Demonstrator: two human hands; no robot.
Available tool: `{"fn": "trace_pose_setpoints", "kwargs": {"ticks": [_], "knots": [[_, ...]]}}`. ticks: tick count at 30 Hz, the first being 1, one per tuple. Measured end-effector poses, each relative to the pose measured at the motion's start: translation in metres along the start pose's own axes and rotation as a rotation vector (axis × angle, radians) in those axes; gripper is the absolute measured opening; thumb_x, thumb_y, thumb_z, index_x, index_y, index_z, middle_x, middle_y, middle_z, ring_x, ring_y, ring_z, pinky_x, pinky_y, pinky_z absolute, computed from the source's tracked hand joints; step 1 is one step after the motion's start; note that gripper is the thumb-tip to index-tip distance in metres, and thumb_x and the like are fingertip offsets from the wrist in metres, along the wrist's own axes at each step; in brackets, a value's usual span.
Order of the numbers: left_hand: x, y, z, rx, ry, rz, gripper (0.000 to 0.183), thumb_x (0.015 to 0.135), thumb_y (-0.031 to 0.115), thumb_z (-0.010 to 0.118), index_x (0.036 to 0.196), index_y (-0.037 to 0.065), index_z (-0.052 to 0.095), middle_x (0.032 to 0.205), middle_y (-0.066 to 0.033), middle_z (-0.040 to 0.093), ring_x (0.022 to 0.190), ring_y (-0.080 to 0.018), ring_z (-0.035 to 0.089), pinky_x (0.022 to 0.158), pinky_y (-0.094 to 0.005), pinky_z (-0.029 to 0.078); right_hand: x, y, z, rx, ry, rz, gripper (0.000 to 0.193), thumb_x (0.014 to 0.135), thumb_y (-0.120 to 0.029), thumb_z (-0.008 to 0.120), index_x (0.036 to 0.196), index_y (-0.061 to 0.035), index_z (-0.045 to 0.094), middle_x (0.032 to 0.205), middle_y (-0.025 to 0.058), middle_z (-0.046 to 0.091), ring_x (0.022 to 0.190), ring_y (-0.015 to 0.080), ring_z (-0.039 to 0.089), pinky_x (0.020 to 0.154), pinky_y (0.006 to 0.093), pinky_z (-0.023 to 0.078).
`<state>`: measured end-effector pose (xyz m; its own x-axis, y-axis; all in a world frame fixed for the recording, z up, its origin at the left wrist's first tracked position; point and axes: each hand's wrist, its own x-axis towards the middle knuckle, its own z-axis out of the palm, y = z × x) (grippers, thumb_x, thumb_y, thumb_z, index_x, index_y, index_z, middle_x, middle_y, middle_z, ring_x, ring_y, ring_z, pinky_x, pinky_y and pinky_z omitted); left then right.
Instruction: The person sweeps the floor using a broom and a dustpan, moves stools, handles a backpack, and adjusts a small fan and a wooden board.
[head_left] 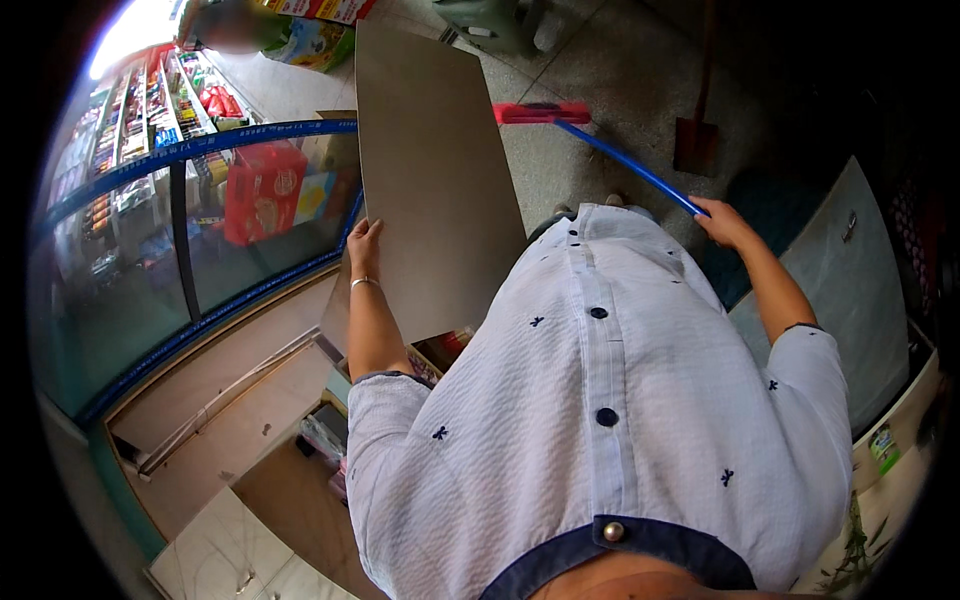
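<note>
My left hand [365, 240] is closed on the left edge of a large flat grey-brown board [435, 170]. The board stands tilted in front of me, beside a glass counter. My right hand [722, 222] is wrapped round the blue handle of a broom [630, 160]. From there the handle slants away to the left. Its pinkish-red head [540, 113] lies on the floor past the board's right edge. The fingers behind the board are hidden.
At the left is a blue-edged glass display case [200, 150] with packed goods. A shovel [697, 140] rests on the floor at the far right. A grey-green plastic stool [485, 22] stands at the back. A pale cabinet door [850, 290] with a handle juts out beside my right arm.
</note>
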<state>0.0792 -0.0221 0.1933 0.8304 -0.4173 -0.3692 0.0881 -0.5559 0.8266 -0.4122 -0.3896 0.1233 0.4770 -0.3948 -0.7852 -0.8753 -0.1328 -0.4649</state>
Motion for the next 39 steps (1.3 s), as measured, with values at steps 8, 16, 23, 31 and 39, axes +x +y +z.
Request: {"fn": "trace_pose_setpoints", "kwargs": {"ticks": [8,16,23,31,39], "knots": [[0.016,0.011,-0.003,0.075,0.084,0.085,0.011,0.077,0.005,0.057,0.085,-0.001,0.060,0.078,0.0036,0.057,0.067,-0.0043,0.047,0.060,-0.0182,0.037,-0.043,-0.033,-0.046,-0.459,-0.050,-0.117,0.041,0.084,-0.015,0.051,0.125,-0.0169,0.043,0.099,0.0146,0.058,0.085,0.0256,0.058,0.077,0.0359,0.046],[0.039,0.016,-0.007,0.033,0.175,0.198,0.010,0.078,0.006,0.056,0.083,-0.002,0.059,0.074,0.0036,0.054,0.064,-0.0047,0.046,0.058,-0.0186,0.036,-0.068,-0.034,-0.085,-0.798,-0.111,-0.176,0.039,0.083,-0.015,0.052,0.121,-0.0209,0.045,0.088,0.0112,0.060,0.078,0.0230,0.058,0.070,0.0365,0.047],[0.013,0.030,0.006,0.314,0.149,0.186,0.012,0.077,0.007,0.056,0.083,-0.002,0.060,0.066,0.0046,0.053,0.059,-0.0042,0.044,0.053,-0.0187,0.034,-0.014,-0.005,-0.049,-0.756,0.026,-0.135,0.039,0.085,-0.017,0.049,0.123,-0.0243,0.043,0.083,0.0104,0.059,0.081,0.0242,0.058,0.069,0.0356,0.047],[-0.005,0.013,0.013,0.724,0.009,0.117,0.014,0.075,0.011,0.057,0.071,-0.002,0.052,0.054,-0.0032,0.041,0.053,-0.0078,0.037,0.050,-0.0249,0.034,0.091,-0.012,0.069,-0.110,0.060,0.235,0.070,0.087,-0.050,0.014,0.099,0.0024,0.058,0.109,0.0256,0.051,0.102,0.0398,0.047,0.091,0.0433,0.033],[-0.035,0.014,0.058,0.723,-0.158,0.122,0.025,0.074,0.013,0.058,0.066,-0.001,0.039,0.054,-0.0074,0.032,0.052,-0.0119,0.031,0.048,-0.0265,0.031,-0.024,0.075,0.050,-0.582,-0.146,0.037,0.046,0.083,-0.011,0.036,0.129,-0.0086,0.030,0.093,0.0185,0.059,0.083,0.0340,0.058,0.070,0.0430,0.046]]}}
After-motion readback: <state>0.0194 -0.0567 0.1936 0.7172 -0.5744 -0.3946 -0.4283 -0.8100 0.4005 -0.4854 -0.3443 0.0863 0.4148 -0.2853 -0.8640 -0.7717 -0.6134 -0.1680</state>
